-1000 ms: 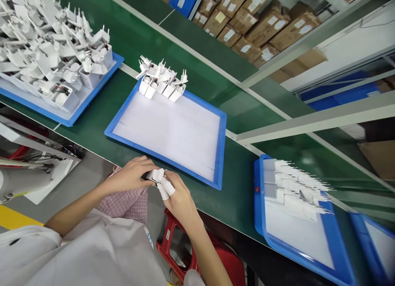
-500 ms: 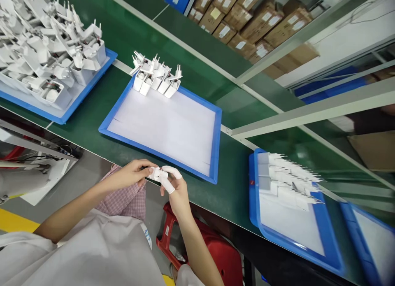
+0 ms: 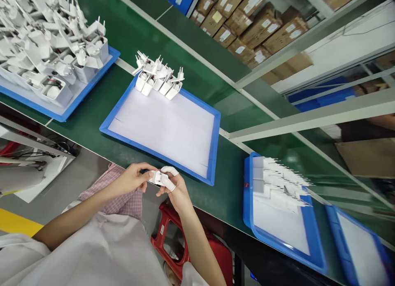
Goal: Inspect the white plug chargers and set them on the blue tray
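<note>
While the left hand [image 3: 131, 180] & right hand [image 3: 173, 191] still pinch the small white part [image 3: 158, 177], they've drifted a bit off the counter [image 3: 234, 187] edge, so fiddling w/ it goes on.

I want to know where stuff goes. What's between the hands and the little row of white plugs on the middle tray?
Head view: only the blue-rimmed tray's bare white floor and green belt.

- Tray [image 3: 215, 146]: blue rim, white liner.
- Plug housings [image 3: 158, 78]: white, silver pins.
- Conveyor belt [image 3: 129, 35]: dark green.
- Finger cots [image 3: 169, 184] on right hand [image 3: 175, 191]: white.
- Stool [image 3: 185, 253]: red.
- Cloth on lap [image 3: 123, 199]: pink-and-white check.
- Cartons [image 3: 262, 31]: brown, white labels.
- Floor stripe [image 3: 15, 224]: yellow.
</note>
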{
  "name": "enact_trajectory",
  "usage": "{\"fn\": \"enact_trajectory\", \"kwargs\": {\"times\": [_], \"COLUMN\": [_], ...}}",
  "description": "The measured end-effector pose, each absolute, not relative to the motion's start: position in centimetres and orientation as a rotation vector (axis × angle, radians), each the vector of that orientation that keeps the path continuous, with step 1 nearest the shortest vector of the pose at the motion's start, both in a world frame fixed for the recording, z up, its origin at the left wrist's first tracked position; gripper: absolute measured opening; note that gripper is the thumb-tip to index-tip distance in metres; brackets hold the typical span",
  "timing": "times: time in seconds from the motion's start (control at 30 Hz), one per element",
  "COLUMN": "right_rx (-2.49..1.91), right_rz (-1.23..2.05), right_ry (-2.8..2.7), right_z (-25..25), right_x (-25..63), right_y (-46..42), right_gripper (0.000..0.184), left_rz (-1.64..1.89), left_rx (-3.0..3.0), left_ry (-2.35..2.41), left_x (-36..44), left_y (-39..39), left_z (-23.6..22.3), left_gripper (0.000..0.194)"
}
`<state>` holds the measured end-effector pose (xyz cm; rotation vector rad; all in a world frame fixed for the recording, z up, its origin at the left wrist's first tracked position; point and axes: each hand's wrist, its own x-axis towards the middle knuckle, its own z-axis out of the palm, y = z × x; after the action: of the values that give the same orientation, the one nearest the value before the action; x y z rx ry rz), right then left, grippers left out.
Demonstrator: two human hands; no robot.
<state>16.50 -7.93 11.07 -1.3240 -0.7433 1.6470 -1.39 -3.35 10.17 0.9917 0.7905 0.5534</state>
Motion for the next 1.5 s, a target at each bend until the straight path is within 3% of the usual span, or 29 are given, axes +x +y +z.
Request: {"fn": "enact_trajectory", "kwargs": {"times": [0.3,0.43,0.6,0.8,0.93,1.1,1.23,1.5], "right_rx": [-1.314,-1.382,-1.209,-1.236,-1.312,-1.39,-1.359,-1.346], "right_rz": [1.415,0.931,0.526,-0.001,0.129,0.141,0.281,0.175], "right_ry": [-0.884,-1.416,-2.033,-1.56,-1.696,-1.437,-1.677,-1.684], "right_z": [9.7,9.2,10.0,10.2,9.4,8.4,7.0,6.9], "right_x": [15.8,16.4,17.5,17.1,15.5,14.9,15.0,15.2], "right_y": [-8.8,-8.9,-8.0,-9.4,-10.3,-10.3,-9.2,-8.6], "right_gripper": [0.028,0.018,0.034,0.023,0.021,0.022,0.024,0.033], "left_rz": [0.462,0.479,0.54,0.836,1.014,0.927,0.84,0.566], "left_rx": [1.026,1.078,1.127,1.191,1.151,1.266,1.404,1.383], "left_ry": [0.727,0.783,0.884,1.067,1.189,1.167,1.09,0.884], "left_x": [-2.1,-1.9,-2.0,-6.4,-8.0,-6.8,-4.8,-1.2], "left_y": [-2.5,-2.5,-3.3,-4.1,-3.9,-3.4,-2.3,0.0], "left_z": [10.4,10.9,11.1,12.4,12.8,12.7,12.5,11.7], "left_gripper": [0.052,0.046,0.037,0.028,0.026,0.024,0.027,0.028]}}
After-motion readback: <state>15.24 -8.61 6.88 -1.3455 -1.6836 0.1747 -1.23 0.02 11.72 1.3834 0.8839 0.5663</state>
